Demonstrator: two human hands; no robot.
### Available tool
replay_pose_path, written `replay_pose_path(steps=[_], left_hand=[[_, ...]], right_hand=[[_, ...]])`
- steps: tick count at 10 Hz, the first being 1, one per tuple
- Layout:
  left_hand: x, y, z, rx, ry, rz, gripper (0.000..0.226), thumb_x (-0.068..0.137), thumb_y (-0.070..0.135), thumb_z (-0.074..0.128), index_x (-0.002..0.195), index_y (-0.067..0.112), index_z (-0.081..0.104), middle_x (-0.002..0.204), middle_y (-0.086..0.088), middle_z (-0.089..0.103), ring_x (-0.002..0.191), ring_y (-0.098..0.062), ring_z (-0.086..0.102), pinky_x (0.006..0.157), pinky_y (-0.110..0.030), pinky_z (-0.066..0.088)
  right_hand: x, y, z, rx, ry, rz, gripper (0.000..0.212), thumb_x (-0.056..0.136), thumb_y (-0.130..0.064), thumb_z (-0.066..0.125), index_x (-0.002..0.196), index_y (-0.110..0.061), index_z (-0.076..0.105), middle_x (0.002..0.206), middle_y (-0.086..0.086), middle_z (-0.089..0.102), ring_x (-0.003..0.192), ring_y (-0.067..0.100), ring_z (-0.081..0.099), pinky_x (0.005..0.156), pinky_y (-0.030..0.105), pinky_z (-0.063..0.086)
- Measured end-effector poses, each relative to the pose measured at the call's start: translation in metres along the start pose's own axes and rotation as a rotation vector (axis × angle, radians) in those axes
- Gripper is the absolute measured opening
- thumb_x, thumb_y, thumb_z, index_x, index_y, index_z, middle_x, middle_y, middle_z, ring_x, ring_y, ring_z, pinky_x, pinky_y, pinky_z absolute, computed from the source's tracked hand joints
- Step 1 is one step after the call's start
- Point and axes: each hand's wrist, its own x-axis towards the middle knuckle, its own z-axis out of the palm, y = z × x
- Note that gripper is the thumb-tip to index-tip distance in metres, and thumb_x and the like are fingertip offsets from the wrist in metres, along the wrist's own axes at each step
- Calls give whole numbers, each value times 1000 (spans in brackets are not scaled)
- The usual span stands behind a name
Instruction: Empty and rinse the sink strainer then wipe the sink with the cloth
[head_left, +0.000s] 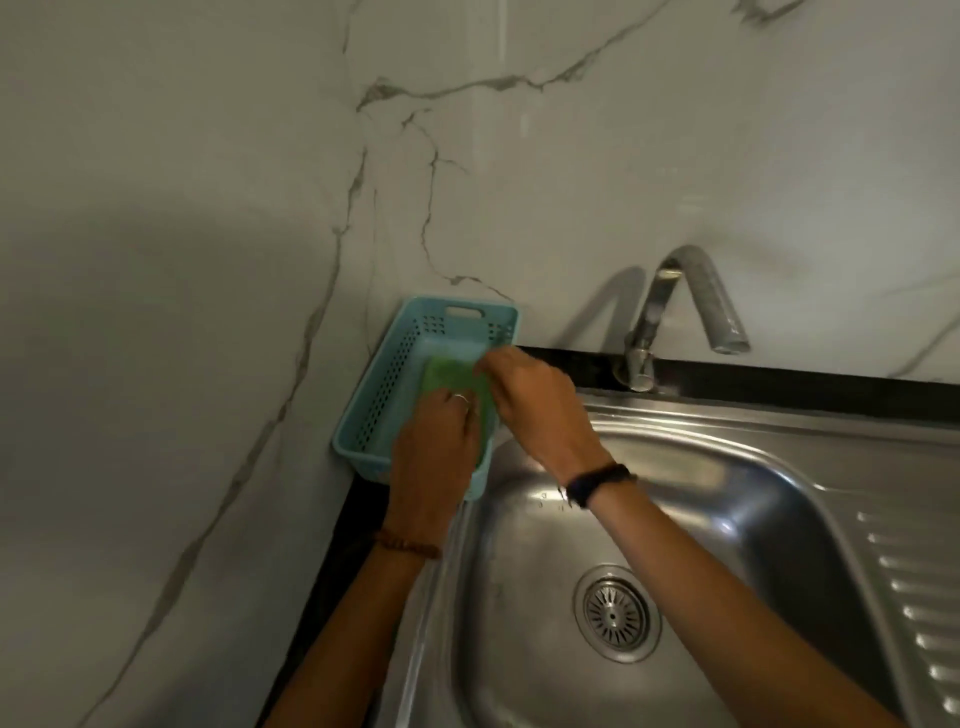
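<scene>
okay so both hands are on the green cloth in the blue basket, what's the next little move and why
Probably lift the green cloth out of the blue basket and bring it over the sink. Both the left hand and the right hand already hold it, the strainer sits in the drain, and the tap shows no water running.

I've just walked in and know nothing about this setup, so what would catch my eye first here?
Most striking is the green cloth in the light blue basket at the sink's back left corner, with the left hand and right hand both on it. Next comes the steel sink with its round strainer seated in the drain, and the curved tap against the marble wall.
</scene>
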Motion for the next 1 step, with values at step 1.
replay_pose_path(steps=[1], left_hand=[[-56,28,7,-77,-14,113,13,89,15,53,90,6,63,95,-13,65,88,-28,61,72,-35,47]], right_hand=[[-85,-11,-12,44,81,108,20,83,-8,54,100,-13,62,96,6,67,82,26,65,63,32,49]])
